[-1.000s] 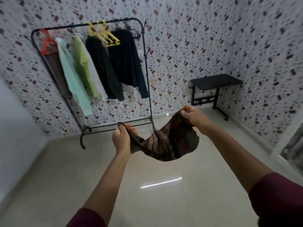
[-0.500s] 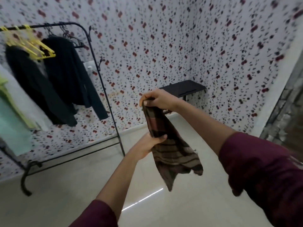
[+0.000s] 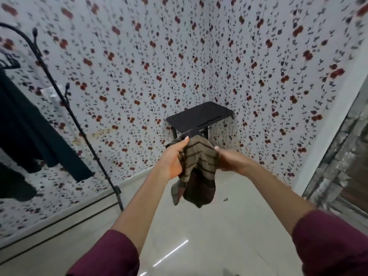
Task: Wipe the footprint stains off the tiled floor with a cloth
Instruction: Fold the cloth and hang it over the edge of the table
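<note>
Both arms reach forward, in front of the small black table point(image 3: 199, 117) in the corner. The left hand point(image 3: 173, 160) closes its fingers on the upper left edge of the brown striped cloth point(image 3: 197, 168), thumb on top. The right hand point(image 3: 232, 161) grips the cloth's right side; its fingers are blurred, probably pinching. Half a second ago the right hand was above the left one; now they are level, side by side. The cloth hangs above the pale tiled floor point(image 3: 229, 226).

Bright, even light; blurred, warped edges.
</note>
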